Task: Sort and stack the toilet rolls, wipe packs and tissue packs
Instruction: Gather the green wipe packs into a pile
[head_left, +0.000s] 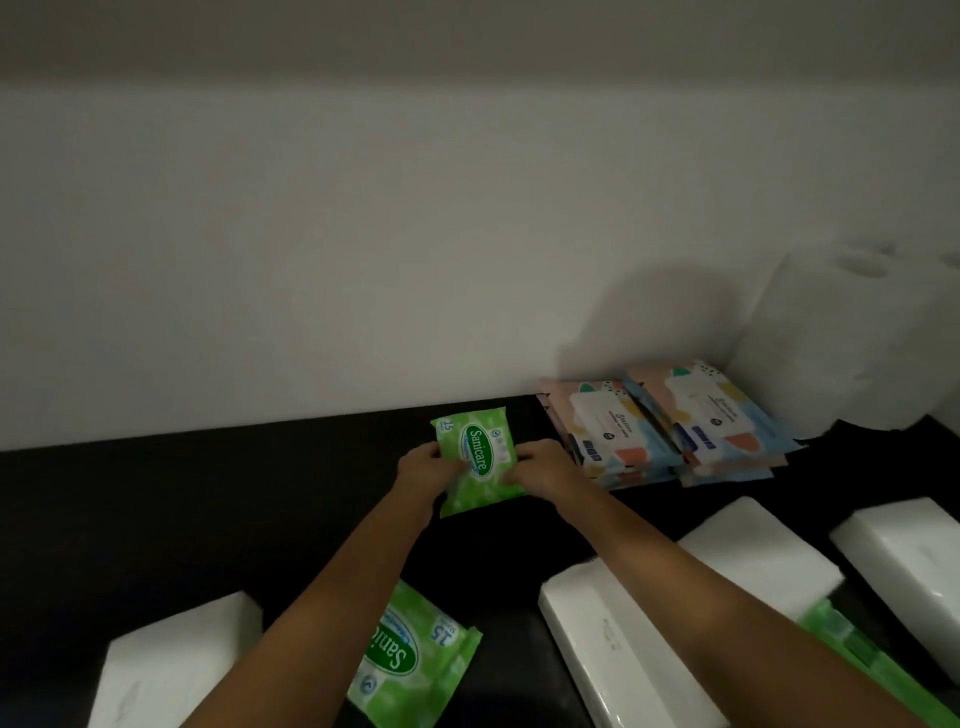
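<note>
A green Sanicare wipe pack (475, 457) lies on the black table (208, 509) near the wall. My left hand (428, 465) grips its left edge and my right hand (540, 467) grips its right edge. A second green Sanicare pack (415, 660) lies near the front, partly under my left forearm. Two stacks of pastel wipe packs (670, 431) sit at the back right. White toilet rolls (852, 332) stand stacked in the right corner. White tissue packs (753, 551) lie at the front right, and another (171, 665) at the front left.
A white wall (363, 260) rises directly behind the table. More green packaging (852, 649) shows under my right forearm between the tissue packs. A further white tissue pack (909, 561) lies at the far right edge. Bare black tabletop stretches to the left.
</note>
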